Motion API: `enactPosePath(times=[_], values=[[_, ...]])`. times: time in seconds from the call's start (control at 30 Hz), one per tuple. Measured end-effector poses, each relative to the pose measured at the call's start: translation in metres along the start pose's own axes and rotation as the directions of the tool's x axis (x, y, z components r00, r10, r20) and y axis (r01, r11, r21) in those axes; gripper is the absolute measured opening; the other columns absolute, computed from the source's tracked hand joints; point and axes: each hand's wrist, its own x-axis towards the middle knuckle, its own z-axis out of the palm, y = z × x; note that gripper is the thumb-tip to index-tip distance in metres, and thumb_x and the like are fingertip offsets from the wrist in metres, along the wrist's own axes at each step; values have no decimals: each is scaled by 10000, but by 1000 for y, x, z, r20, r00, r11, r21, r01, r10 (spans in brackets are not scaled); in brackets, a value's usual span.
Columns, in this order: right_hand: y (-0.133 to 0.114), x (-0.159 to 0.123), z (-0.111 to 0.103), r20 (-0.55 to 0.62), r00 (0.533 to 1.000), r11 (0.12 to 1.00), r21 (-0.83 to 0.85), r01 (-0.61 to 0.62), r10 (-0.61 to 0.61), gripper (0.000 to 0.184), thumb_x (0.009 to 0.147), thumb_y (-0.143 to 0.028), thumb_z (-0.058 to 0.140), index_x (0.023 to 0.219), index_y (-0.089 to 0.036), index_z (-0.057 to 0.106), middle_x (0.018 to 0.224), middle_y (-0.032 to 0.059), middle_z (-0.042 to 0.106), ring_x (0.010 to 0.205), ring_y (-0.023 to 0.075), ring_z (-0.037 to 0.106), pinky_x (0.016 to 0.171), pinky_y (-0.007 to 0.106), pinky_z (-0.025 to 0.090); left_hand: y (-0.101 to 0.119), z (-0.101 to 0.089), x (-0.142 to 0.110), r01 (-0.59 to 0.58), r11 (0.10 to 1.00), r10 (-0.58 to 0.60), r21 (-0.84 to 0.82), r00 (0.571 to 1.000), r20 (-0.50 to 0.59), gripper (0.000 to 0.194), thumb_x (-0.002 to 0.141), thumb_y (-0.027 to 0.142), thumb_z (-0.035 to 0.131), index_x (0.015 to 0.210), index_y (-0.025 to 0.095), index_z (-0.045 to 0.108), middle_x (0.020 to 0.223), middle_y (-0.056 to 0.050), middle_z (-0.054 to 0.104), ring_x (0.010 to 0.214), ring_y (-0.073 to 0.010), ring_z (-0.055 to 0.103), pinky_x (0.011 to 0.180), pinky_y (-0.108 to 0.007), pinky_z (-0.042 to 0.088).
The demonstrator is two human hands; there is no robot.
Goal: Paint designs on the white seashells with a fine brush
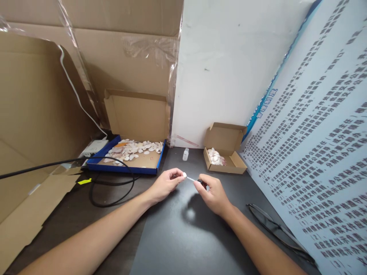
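Observation:
My left hand (168, 186) pinches a small white shell (184, 175) between thumb and fingertips. In my right hand (214, 194) is a black-capped applicator (190, 179), whose thin pale stem points left, its tip at or very near the shell. Fingers partly cover the black cap. Both hands are above the dark grey table mat. A small clear bottle (185, 154) with a white label stands just beyond them. Behind my left hand lies a blue-sided box (157, 170) of many white shells. Beyond my right hand, a smaller cardboard box (229, 168) holds more shells (215, 157).
A black cable (111, 205) loops across the table at left, near a yellow tag (85, 181) and a white device (96, 147). Cardboard panels (28, 114) rise at left. A printed board (315, 152) slopes along the right, with a dark thin-framed object (275, 225) beside it.

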Motion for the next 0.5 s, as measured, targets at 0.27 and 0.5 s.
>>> enactPosePath(times=[0.27, 0.5], values=[[0, 0, 0, -6, 999, 999, 22, -40, 40, 540, 866, -510, 382, 619, -35, 451, 597, 23, 407, 577, -30, 295, 560, 91, 212, 4, -1, -2, 30, 998, -29, -61, 1000, 9, 357, 758, 460, 676, 860, 138, 559, 585, 62, 406, 482, -55, 312, 486, -204, 251], [5, 2, 2, -26, 997, 996, -33, -77, 76, 538, 861, -496, 408, 592, -30, 415, 563, 15, 387, 555, -38, 269, 548, 100, 183, 1, -3, -2, 41, 987, -36, -154, 999, 33, 310, 784, 412, 664, 894, 139, 567, 602, 57, 411, 490, -58, 331, 500, -207, 285]])
